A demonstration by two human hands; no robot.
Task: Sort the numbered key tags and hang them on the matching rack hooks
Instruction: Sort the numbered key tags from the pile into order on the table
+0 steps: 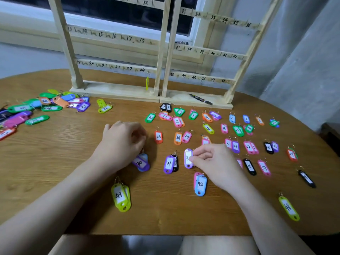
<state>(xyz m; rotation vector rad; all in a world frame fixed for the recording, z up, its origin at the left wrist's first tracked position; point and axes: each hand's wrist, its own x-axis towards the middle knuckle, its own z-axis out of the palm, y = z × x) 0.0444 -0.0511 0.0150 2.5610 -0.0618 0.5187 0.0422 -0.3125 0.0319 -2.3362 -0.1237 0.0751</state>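
Clearly the lilac tag (188,158) pinched in the right hand (215,162) is being set into the numbered rows spread over the desk's right half, beside the 31 tags (170,164), so order reads at a glance. The left hand (121,142) has its fingers curled over the ring of the purple 30 tag (141,163), keeping pairs together. Unsorted tags (36,109) lie heaped by the left edge; the rack (160,52) stands at the far edge, one yellow tag (147,83) hung under 24.
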